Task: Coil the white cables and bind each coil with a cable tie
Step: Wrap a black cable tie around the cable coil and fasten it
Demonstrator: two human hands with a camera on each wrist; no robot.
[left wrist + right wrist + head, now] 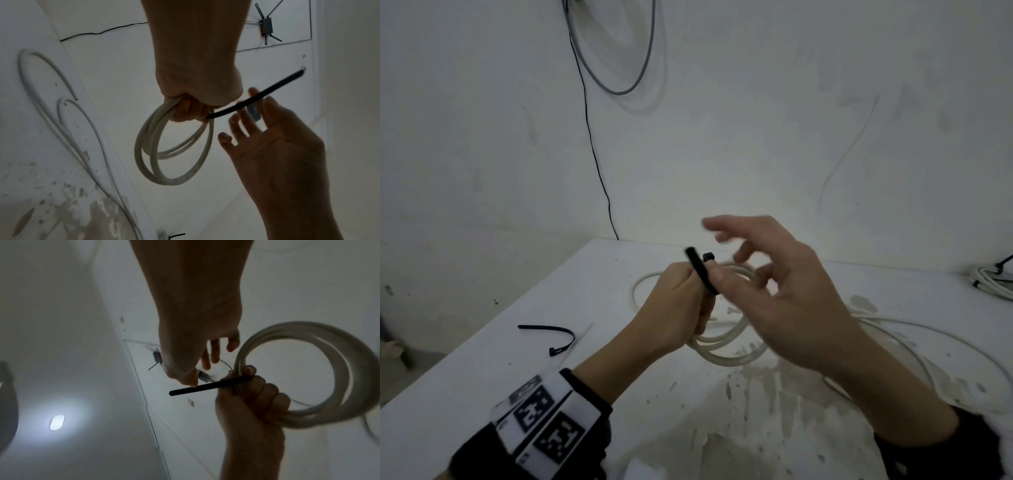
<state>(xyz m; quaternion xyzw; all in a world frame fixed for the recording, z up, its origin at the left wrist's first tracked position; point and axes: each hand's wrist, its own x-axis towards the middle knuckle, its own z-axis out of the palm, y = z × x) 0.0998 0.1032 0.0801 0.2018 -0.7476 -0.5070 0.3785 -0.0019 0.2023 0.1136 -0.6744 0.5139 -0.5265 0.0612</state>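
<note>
The room is dim and grey, colours washed out. From the right wrist view a small oval ceiling lamp [57,422] glows with a soft halo, the only clear light source. Both hands read as dark silhouettes against pale walls in the wrist views. From the head view the right hand [784,291] is smeared by motion blur at its fingertips [714,224]. The grey looped wall cable [616,51] casts a faint shadow. Straight edges of the white scuffed worktop [482,370] bow outward near the frame borders.
</note>
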